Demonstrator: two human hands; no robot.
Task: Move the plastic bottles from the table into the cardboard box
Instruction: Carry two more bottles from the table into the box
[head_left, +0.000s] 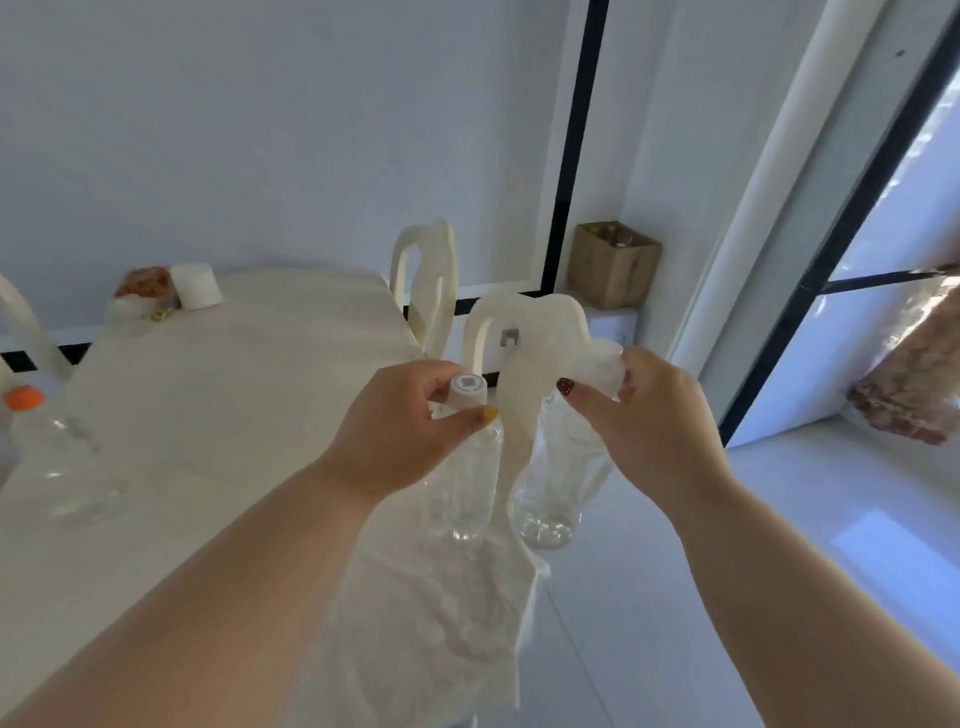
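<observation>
My left hand (397, 426) grips a clear plastic bottle (465, 488) by its white cap, and the bottle hangs upright over the table's right edge. My right hand (657, 415) holds a second clear bottle (553, 483) by its top, hanging just beyond the table edge above the floor. A third clear bottle with an orange cap (52, 457) stands on the table (234, 395) at the far left. The cardboard box (613, 265) sits on a ledge in the far corner, behind the chairs, well away from both hands.
Two cream chairs (524, 332) stand along the table's right side between my hands and the box. A white roll (195, 286) and snack bags lie at the table's far end. A window and sill run along the right, with white floor below.
</observation>
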